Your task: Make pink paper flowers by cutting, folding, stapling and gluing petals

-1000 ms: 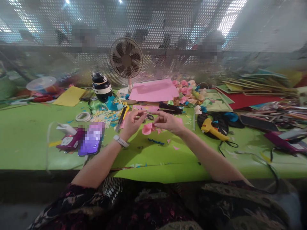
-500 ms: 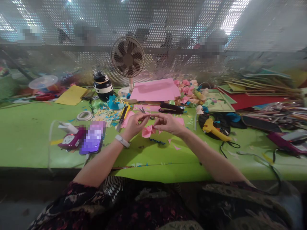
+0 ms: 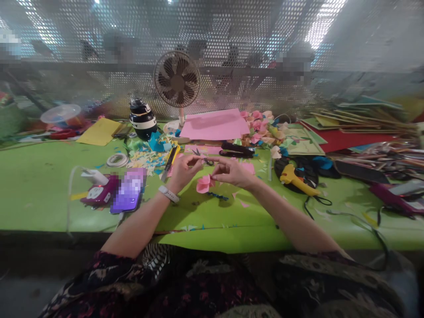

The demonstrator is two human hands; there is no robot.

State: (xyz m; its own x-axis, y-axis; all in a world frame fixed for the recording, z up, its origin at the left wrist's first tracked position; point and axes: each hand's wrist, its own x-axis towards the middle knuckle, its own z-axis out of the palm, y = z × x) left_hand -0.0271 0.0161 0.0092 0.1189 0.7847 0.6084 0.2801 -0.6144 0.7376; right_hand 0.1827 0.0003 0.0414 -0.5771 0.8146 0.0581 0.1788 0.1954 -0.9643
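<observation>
A pink paper flower point(image 3: 203, 184) hangs under my right hand point(image 3: 232, 170), its edge pinched between thumb and fingers. That hand's index finger is stretched out to the left. To the left of the flower is my left hand point(image 3: 186, 169), with its thumb and fingertips pressed together; whatever they may hold is too small to make out. Behind my fingertips lies a pair of scissors point(image 3: 208, 162), partly covered. Just below the flower, a dark blue twisted strip point(image 3: 217, 196) rests on the green table cover point(image 3: 185, 212).
A yellow cutter point(image 3: 171, 160) and a black stapler point(image 3: 237, 150) lie beyond my hands. A yellow glue gun point(image 3: 294, 179) is at right, a phone point(image 3: 127, 194) and a purple power strip point(image 3: 99, 192) at left. Paper flowers point(image 3: 260, 123) are heaped behind; a fan point(image 3: 177, 81) stands there.
My left fingertips have drawn slightly left, away from the flower. The flower has turned a little in my right hand, and more of the scissors' handles shows.
</observation>
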